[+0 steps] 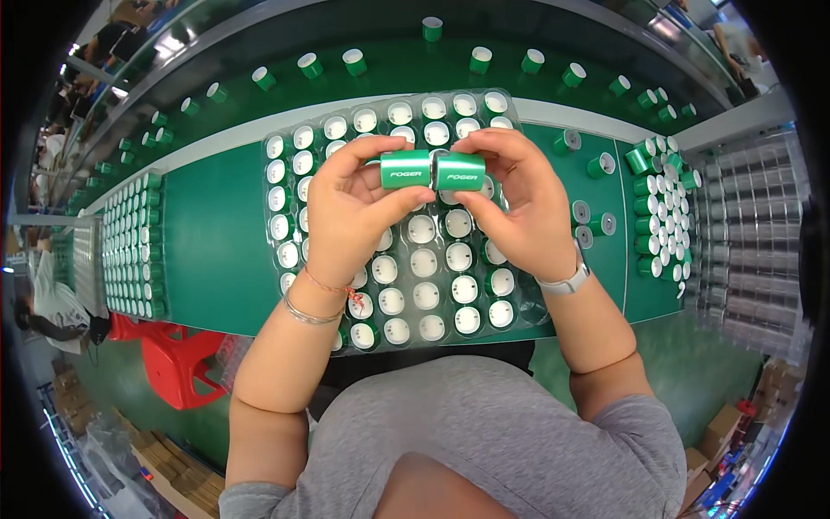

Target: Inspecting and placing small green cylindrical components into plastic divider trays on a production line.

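My left hand (346,208) pinches a shiny green cylinder (404,163) with white lettering between thumb and fingers. A similar green cylinder (461,180) is gripped in my right hand (523,190). Both lie sideways, end to end, above the tray; their facing ends are very close, and I cannot tell whether they touch. Beneath my hands is a clear plastic tray (530,304) filled with rows of upright green cylinders with white, cup-like tops (431,327). My hands and forearms hide part of the rows.
Several loose green cylinders (601,164) stand right of the tray, beside a dense cluster (661,216). Stacked clear trays (748,233) rise at far right. A filled block of cylinders (131,246) is at left. Spaced cylinders (353,60) line a dark-green belt beyond. A red stool (177,368) stands lower left.
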### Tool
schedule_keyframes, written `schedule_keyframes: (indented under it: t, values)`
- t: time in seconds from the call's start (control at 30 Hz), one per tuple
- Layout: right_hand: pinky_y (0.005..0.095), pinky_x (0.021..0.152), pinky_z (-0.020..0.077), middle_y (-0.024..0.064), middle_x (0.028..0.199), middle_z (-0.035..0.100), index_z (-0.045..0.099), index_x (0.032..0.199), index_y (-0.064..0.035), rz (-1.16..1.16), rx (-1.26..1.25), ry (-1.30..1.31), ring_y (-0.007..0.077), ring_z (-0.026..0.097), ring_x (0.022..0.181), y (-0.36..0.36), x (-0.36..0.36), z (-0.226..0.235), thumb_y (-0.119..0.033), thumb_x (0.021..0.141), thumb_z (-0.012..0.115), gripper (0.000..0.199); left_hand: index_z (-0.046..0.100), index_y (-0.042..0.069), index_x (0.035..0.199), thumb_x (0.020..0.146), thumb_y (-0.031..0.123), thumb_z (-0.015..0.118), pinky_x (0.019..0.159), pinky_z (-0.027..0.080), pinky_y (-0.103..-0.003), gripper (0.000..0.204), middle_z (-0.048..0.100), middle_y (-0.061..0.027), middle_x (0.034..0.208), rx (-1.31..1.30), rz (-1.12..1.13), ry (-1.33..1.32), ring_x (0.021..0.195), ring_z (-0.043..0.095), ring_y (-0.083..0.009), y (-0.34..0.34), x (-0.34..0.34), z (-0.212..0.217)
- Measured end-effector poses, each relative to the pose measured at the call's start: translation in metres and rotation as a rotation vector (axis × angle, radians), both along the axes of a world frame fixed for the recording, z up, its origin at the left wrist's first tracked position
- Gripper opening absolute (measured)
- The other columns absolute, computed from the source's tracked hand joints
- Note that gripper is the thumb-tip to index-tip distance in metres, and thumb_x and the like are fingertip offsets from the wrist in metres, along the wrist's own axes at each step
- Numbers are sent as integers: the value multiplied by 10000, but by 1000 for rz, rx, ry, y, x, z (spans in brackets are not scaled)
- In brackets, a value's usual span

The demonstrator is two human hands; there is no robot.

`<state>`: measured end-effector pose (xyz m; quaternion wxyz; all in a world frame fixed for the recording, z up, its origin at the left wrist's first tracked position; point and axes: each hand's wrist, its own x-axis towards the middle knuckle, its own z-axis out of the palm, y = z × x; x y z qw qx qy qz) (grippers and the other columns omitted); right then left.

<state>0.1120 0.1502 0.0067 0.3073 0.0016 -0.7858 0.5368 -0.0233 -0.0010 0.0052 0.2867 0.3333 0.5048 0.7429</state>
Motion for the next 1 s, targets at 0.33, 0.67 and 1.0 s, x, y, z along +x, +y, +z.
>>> schedule_keyframes:
  t: [0.33,0.67,1.0]
  values:
    - [371,965,494,133,1222,520,492,1273,14,-25,38,-15,245,570,1140,-3,1,-1,178,760,634,557,556,-44,1177,751,-124,740,902,583,-332,471,591,-141,1155,15,-22,8,1041,653,-234,-1,2,-2]
    - [359,959,492,135,1206,545,496,1280,23,3,-3,-53,230,573,1112,0,-1,-1,153,784,630,531,552,-50,1163,758,-123,733,896,586,-324,450,589,-141,1144,15,-13,54,1045,647,-233,2,2,-4]
    - [331,901,516,122,1175,572,535,1227,26,73,-260,-26,203,600,1052,-7,-1,1,99,815,656,436,585,-28,1111,768,-17,783,803,561,-262,396,626,-93,1026,-34,63,173,924,650,-158,-1,2,-2]
